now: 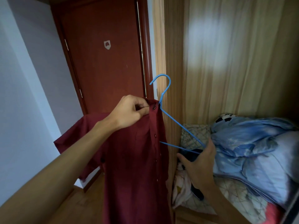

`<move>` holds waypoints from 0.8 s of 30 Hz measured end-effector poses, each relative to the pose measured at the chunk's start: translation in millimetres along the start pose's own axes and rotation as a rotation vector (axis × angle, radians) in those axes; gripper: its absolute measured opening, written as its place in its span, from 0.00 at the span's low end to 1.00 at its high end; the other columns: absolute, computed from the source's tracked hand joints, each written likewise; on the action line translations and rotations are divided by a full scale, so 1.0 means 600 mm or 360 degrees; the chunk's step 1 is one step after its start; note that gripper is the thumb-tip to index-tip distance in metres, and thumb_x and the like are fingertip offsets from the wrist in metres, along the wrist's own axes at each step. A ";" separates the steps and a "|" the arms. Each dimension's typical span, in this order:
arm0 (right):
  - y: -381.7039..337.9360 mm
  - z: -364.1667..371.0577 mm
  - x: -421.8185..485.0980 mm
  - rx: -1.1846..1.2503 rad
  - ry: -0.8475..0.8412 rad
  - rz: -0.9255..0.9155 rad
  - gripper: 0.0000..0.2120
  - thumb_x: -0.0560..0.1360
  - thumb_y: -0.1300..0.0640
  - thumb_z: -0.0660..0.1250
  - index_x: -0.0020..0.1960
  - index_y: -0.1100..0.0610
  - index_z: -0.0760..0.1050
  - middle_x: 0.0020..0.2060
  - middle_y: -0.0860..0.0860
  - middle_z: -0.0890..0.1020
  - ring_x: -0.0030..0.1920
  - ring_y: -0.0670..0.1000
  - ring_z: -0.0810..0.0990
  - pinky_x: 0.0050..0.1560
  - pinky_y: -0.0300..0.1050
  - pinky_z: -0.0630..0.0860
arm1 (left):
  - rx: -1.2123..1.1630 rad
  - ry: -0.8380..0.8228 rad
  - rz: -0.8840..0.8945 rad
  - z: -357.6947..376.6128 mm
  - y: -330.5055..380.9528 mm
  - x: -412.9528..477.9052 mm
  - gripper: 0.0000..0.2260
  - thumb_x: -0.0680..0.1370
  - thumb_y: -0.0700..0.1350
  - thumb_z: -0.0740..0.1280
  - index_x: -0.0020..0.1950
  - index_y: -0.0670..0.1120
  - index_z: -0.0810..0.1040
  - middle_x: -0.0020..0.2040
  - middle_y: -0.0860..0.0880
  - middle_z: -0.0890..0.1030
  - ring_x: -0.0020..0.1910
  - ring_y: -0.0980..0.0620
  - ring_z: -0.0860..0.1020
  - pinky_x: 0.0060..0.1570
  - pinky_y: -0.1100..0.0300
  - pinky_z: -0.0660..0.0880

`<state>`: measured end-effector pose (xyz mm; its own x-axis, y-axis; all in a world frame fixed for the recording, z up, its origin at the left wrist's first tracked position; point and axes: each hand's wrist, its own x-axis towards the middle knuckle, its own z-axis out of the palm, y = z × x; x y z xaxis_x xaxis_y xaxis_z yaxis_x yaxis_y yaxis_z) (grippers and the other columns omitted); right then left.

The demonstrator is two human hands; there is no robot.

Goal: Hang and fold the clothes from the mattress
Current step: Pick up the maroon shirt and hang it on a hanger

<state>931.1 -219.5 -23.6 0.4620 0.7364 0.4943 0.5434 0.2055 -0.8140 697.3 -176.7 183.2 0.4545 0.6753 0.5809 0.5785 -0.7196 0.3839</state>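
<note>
A dark red button-up shirt (134,156) hangs in front of me, its left half draped over a blue wire hanger (176,120). My left hand (131,110) pinches the shirt's collar at the top, beside the hanger's neck. My right hand (199,160) grips the hanger's bare right corner, out past the shirt's button edge. The hanger's hook points up in front of the door frame. The hanger's left arm is hidden inside the shirt.
A mattress (234,196) at the lower right carries a blue quilt (252,146), a patterned pillow (192,135) and dark and pale clothes (186,185). A reddish-brown door (103,59) stands ahead, beige curtains (226,62) to the right, a white wall (24,78) to the left.
</note>
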 end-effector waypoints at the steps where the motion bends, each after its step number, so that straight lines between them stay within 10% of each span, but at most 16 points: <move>1: -0.004 0.004 -0.003 0.0226 -0.0043 0.0198 0.59 0.61 0.48 0.83 0.78 0.58 0.48 0.73 0.57 0.63 0.73 0.55 0.63 0.74 0.53 0.61 | -0.0033 0.0028 -0.0017 -0.005 -0.005 -0.004 0.08 0.75 0.44 0.69 0.36 0.43 0.80 0.34 0.47 0.81 0.33 0.59 0.75 0.38 0.54 0.74; 4: -0.006 0.028 -0.023 0.0628 -0.0587 0.0675 0.46 0.69 0.60 0.78 0.77 0.61 0.52 0.53 0.51 0.78 0.53 0.51 0.79 0.59 0.47 0.76 | -0.0201 0.0065 -0.0071 -0.016 -0.010 -0.017 0.10 0.74 0.47 0.67 0.35 0.44 0.80 0.33 0.46 0.80 0.34 0.58 0.74 0.38 0.56 0.73; 9: -0.009 0.127 -0.063 -0.0035 -0.1019 0.0015 0.10 0.72 0.58 0.67 0.50 0.45 0.77 0.41 0.41 0.79 0.45 0.50 0.81 0.50 0.46 0.80 | -0.0411 -0.0067 -0.0110 -0.024 0.002 -0.038 0.11 0.73 0.41 0.66 0.31 0.50 0.76 0.28 0.58 0.75 0.30 0.63 0.70 0.35 0.67 0.67; 13: 0.022 0.175 -0.048 -0.0286 -0.1091 0.0043 0.10 0.71 0.45 0.59 0.40 0.47 0.76 0.35 0.48 0.80 0.38 0.53 0.82 0.43 0.53 0.81 | -0.0376 -0.0094 -0.0145 -0.057 -0.011 -0.064 0.10 0.73 0.41 0.66 0.31 0.47 0.77 0.28 0.57 0.75 0.30 0.63 0.70 0.34 0.69 0.67; 19: 0.041 0.101 0.010 -0.0247 -0.1073 0.0030 0.14 0.70 0.67 0.71 0.44 0.47 0.78 0.35 0.38 0.79 0.34 0.33 0.79 0.35 0.28 0.73 | -0.0319 0.0070 -0.0362 -0.109 -0.073 -0.118 0.08 0.76 0.36 0.70 0.37 0.39 0.83 0.33 0.45 0.82 0.33 0.57 0.76 0.35 0.64 0.72; 24: 0.047 0.057 0.072 -0.0180 -0.1173 0.0047 0.09 0.76 0.61 0.70 0.39 0.52 0.82 0.35 0.48 0.85 0.38 0.46 0.83 0.37 0.31 0.72 | -0.0252 0.0154 -0.0555 -0.125 -0.115 -0.151 0.09 0.76 0.31 0.68 0.38 0.40 0.84 0.33 0.49 0.84 0.33 0.60 0.78 0.36 0.66 0.74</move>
<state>942.8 -159.7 -35.5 -0.0909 0.9900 0.1075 0.6254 0.1408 -0.7675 565.3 -200.3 157.9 0.1788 0.8709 0.4579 0.5718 -0.4707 0.6719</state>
